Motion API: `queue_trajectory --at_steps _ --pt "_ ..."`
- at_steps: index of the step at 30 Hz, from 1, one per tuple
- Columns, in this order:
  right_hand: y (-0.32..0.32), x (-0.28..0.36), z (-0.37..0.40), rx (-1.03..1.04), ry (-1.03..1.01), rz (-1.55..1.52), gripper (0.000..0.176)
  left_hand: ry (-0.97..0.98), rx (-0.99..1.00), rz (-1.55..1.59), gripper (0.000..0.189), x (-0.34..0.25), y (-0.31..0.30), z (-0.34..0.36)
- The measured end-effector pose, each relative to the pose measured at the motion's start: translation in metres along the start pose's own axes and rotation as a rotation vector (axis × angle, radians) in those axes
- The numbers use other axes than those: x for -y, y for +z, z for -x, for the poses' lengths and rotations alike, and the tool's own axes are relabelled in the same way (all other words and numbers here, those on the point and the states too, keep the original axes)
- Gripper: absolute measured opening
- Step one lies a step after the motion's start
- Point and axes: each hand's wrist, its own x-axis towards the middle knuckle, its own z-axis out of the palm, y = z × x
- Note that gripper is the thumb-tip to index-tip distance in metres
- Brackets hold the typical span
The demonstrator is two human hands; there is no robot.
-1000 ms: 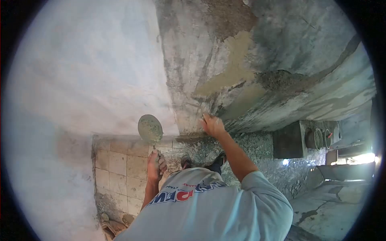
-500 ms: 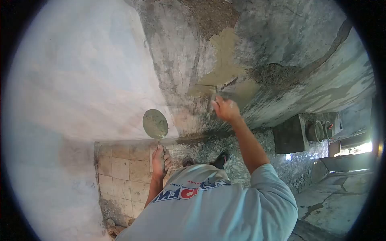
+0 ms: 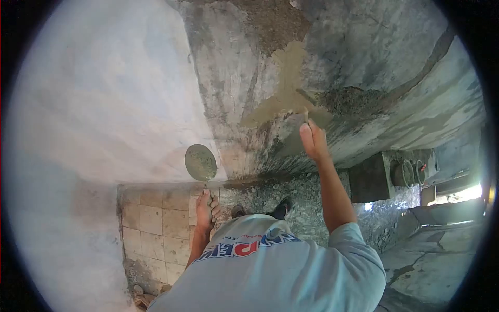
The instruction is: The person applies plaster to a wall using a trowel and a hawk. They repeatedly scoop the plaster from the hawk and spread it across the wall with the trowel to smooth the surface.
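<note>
A person in a pale printed T-shirt (image 3: 280, 270) works at a stained grey wall (image 3: 228, 67), a tool in each of two bare hands, which are well apart. The right hand (image 3: 315, 141) is closed around the handle of a trowel (image 3: 306, 115) at a patch of olive-grey mortar (image 3: 289, 73). The handle's long axis runs nearly straight up the frame, away from the person; the blade, seen as a narrow dark strip, slants from upper left to lower right beside a rough, dark break in the surface (image 3: 353, 100). Whether its whole length touches the wall cannot be told.

The left hand (image 3: 207, 209), lower in the frame, grips the short handle of a round plate (image 3: 200, 162) smeared with mortar. Its handle points back toward the person, the disc extending up and slightly left, near the foot of a whitish wall (image 3: 119, 104). Square tiles (image 3: 152, 221) cover the floor below.
</note>
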Motion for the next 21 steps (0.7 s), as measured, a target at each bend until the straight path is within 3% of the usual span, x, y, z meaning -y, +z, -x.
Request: queue_trajectory --at_steps 3,6,12,21 --pt "0.050 -0.015 0.018 0.026 0.013 -0.053 0.043 -0.005 -0.001 0.016 0.026 -0.001 -0.001 0.002" --pt "0.070 0.010 0.013 0.277 0.253 -0.245 0.045 -0.003 0.008 0.009 0.026 -0.006 -0.004 0.008" --pt "0.147 -0.002 0.021 0.091 0.071 0.039 0.047 0.011 -0.041 0.012 0.025 -0.011 -0.017 0.019" --pt "0.215 -0.013 0.057 0.592 0.094 0.206 0.048 0.055 -0.087 0.010 0.023 -0.010 -0.029 0.032"
